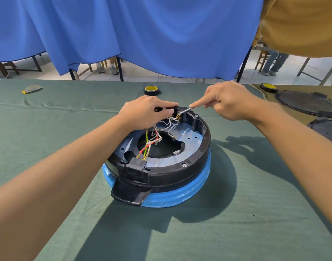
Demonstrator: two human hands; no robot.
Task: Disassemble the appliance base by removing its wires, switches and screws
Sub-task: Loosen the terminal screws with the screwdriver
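Observation:
The round appliance base (189, 172), black on top with a blue lower ring, lies upside down in the middle of the green cloth. White, red and yellow-green wires (152, 142) run across its open inside to a black socket (136, 166) at the near rim. My left hand (146, 112) grips the far rim where a switch block sits. My right hand (231, 100) holds a thin metal tool (184, 110), index finger stretched along it, its tip at the brass terminals (178, 116) by the far rim.
A roll of black tape (152, 90) with a yellow core lies behind the base; another roll (268, 87) sits far right. Black round covers (306, 103) lie at the right edge. A small yellow-grey item (32, 89) lies far left. Blue curtains hang behind the table.

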